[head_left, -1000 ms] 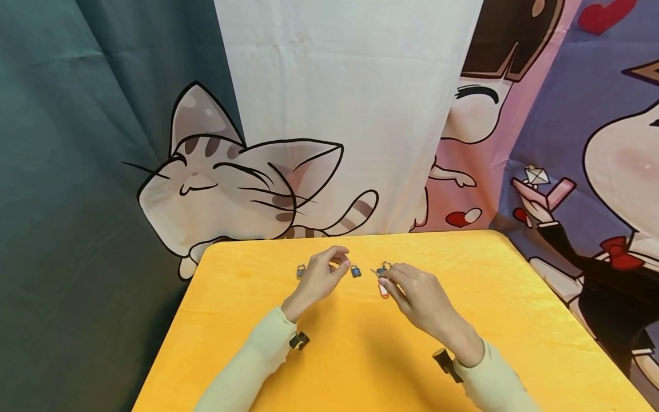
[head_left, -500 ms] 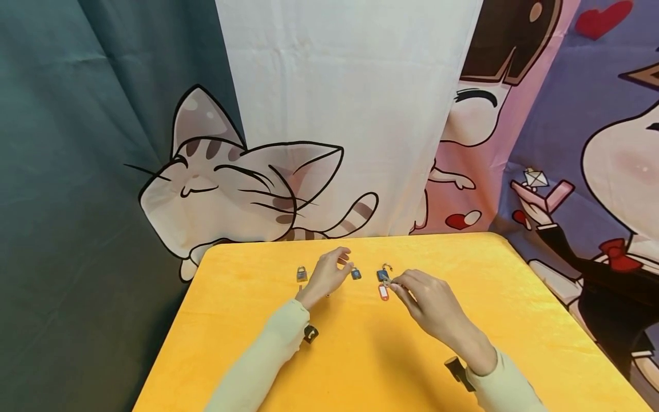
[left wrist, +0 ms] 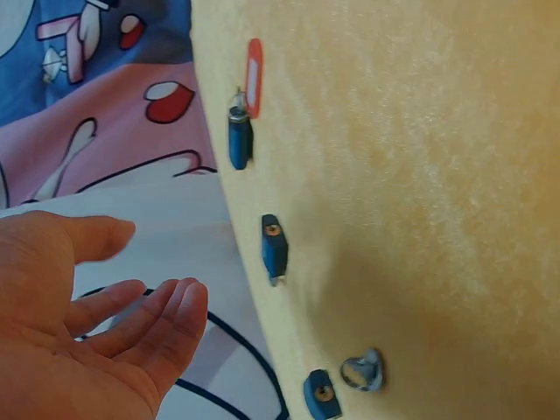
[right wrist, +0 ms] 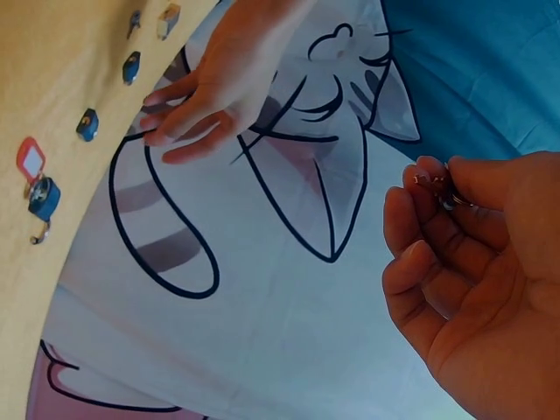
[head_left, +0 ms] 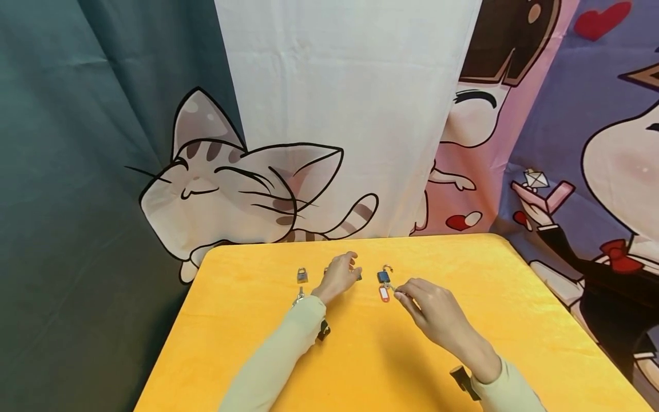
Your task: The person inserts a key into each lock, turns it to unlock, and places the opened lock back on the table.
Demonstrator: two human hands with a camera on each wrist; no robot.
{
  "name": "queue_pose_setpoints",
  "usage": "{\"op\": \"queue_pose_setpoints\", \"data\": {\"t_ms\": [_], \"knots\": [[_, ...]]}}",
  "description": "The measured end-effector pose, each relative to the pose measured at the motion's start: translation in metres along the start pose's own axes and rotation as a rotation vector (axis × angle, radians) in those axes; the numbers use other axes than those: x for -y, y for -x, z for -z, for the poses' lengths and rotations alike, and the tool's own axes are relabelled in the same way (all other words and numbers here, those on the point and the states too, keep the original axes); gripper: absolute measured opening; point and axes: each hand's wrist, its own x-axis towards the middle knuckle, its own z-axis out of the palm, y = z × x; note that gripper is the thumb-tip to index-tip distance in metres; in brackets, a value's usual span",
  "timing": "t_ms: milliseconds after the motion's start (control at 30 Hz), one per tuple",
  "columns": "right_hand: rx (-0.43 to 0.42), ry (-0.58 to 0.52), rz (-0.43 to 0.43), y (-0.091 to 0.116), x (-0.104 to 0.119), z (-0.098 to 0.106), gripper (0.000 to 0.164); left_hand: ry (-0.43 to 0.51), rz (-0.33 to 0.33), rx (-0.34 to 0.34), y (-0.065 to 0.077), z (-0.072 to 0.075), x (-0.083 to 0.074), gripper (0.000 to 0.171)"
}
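My right hand [head_left: 429, 306] pinches a small metal key [right wrist: 444, 191] between thumb and fingertips, raised in front of the open blue padlock [head_left: 383, 277]. That padlock's shackle is swung out, and a red key tag [head_left: 384, 294] with a white label lies against its near end. My left hand [head_left: 340, 276] hovers with fingers loosely bent and nothing in them, as the left wrist view shows. In the head view it partly hides two blue padlocks; the left wrist view shows one blue padlock [left wrist: 274, 247] and another blue padlock [left wrist: 322, 395] beside a ring of keys [left wrist: 363, 371].
A brass-and-grey padlock [head_left: 302, 276] lies at the left of the row, with keys [head_left: 300, 294] in front of it, partly behind the left sleeve. All rest on a yellow-covered table [head_left: 360, 366]. A printed curtain [head_left: 334, 114] hangs behind its far edge.
My right hand has drawn back from the open padlock, toward me and slightly right, with the key, uncovering the padlock. My left hand has shifted right, uncovering the left padlock and covering the middle ones.
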Motion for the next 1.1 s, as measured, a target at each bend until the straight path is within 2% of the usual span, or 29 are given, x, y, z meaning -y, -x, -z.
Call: {"op": "queue_pose_setpoints", "data": {"t_ms": [300, 500, 667, 767, 967, 1100], "knots": [[0.022, 0.000, -0.028, 0.003, 0.001, -0.005, 0.008, -0.074, 0.067, -0.002, -0.014, -0.013, 0.008, 0.046], [0.024, 0.001, -0.027, 0.004, 0.002, -0.007, 0.013, -0.082, 0.096, 0.039, -0.021, -0.020, 0.010, 0.044], [0.031, -0.004, -0.027, 0.004, 0.003, -0.008, 0.014, -0.065, 0.127, 0.079, -0.022, -0.024, 0.011, 0.026], [0.036, -0.009, -0.024, 0.004, 0.003, -0.010, 0.012, -0.071, 0.148, 0.074, -0.024, -0.026, 0.013, 0.014], [0.039, -0.021, -0.017, 0.004, 0.003, -0.012, 0.010, -0.081, 0.180, 0.084, -0.027, -0.028, 0.016, 0.021], [0.048, -0.032, -0.018, 0.004, 0.002, -0.013, 0.009, -0.111, 0.175, 0.090, -0.027, -0.029, 0.015, 0.010]]}}
